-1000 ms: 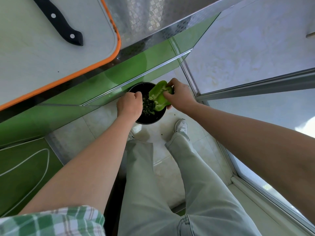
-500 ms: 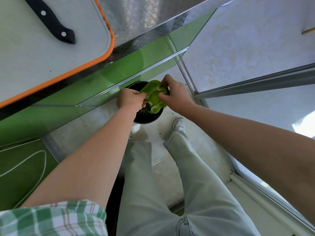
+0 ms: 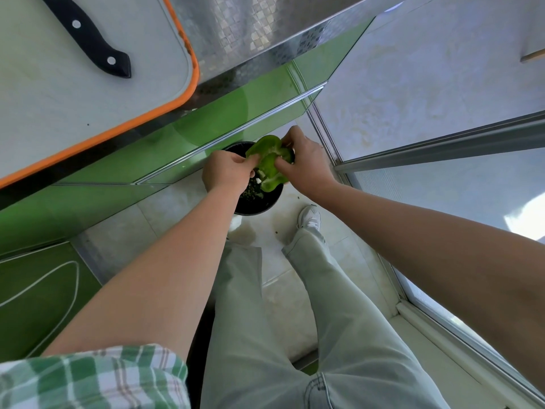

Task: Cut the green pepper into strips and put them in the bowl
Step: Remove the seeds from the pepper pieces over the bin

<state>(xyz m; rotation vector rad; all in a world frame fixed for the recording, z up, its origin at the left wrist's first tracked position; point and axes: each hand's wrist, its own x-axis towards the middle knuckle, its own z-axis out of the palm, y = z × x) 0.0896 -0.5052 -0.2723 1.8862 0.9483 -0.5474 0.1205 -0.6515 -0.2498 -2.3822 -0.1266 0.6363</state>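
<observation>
No text, label, brand, number or sign can be read anywhere in the frame.
</observation>
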